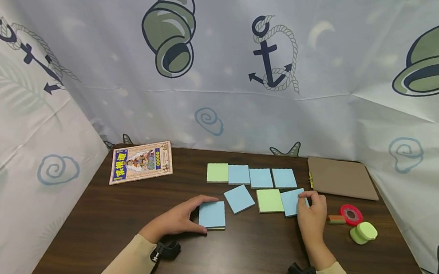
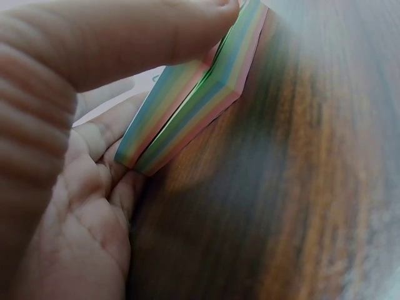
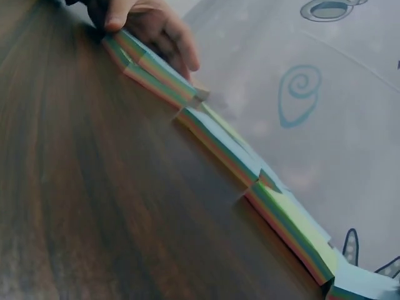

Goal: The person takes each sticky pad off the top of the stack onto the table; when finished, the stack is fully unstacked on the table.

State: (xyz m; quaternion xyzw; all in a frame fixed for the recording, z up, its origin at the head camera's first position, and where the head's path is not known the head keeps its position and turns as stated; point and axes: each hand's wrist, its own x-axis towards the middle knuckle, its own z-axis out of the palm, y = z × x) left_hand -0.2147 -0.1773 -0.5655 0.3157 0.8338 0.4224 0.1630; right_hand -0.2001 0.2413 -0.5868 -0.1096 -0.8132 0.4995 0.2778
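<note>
My left hand (image 1: 179,218) grips a small stack of blue-topped sticky note pads (image 1: 212,214), thumb on the near side and fingers on the far side. In the left wrist view, two pads (image 2: 219,87) with rainbow-striped edges lie one on the other, slightly spread. At the right end of the front row, my right hand (image 1: 313,216) pinches the edge of a blue sticky note pad (image 1: 290,202). Left of that lie a green pad (image 1: 270,201) and a turned blue pad (image 1: 239,199). In the right wrist view, the pads' striped edges (image 3: 290,234) form a line.
Behind stands a back row with one green pad (image 1: 217,173) and three blue pads (image 1: 261,178). A printed booklet (image 1: 142,162) lies far left, a brown flat folder-like object (image 1: 341,179) far right. A red ring (image 1: 351,214), a small block (image 1: 336,219) and a green container (image 1: 364,233) sit right.
</note>
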